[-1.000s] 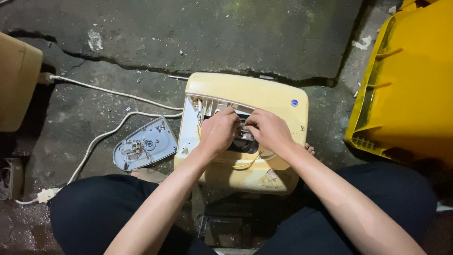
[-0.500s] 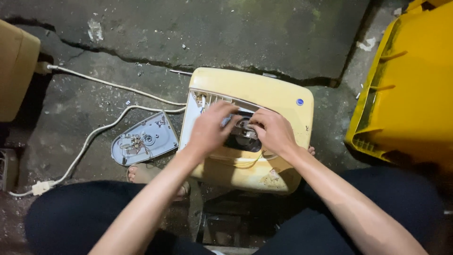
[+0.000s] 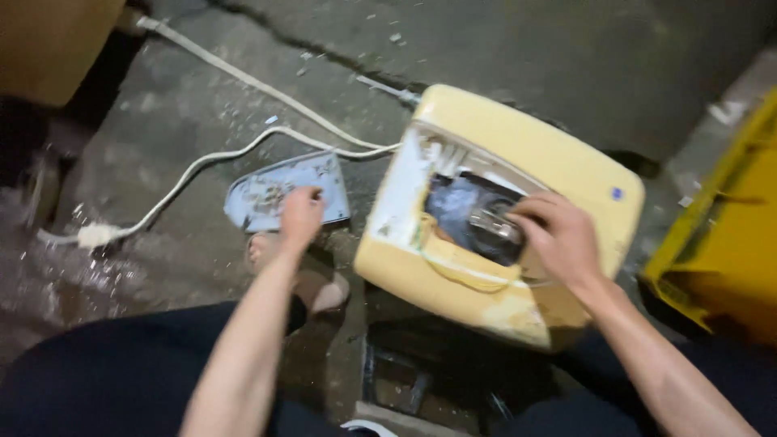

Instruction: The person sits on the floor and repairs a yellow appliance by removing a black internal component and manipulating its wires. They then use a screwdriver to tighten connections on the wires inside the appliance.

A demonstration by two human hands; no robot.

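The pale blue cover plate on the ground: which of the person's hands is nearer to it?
Left. The left hand rests on the pale blue cover plate, while the right hand is off to its right, over the yellowed appliance casing.

Bare floor (image 3: 186, 121) lies open left of the yellow casing (image 3: 526, 154) (white cord (image 3: 243, 150) crosses it, seemingly loose).

Cream-yellow plastic appliance housing (image 3: 518, 154), centre right of frame, tilted on dark concrete, front opened, dark cavity with metal part (image 3: 486, 222) exposed inside, bottom edge scuffed and stained. Pale blue-grey detached panel (image 3: 279, 194), left of centre, flat on ground just beside housing, inner face up, small fittings showing. White cord (image 3: 227, 158) running from housing's upper left corner toward left edge of frame.
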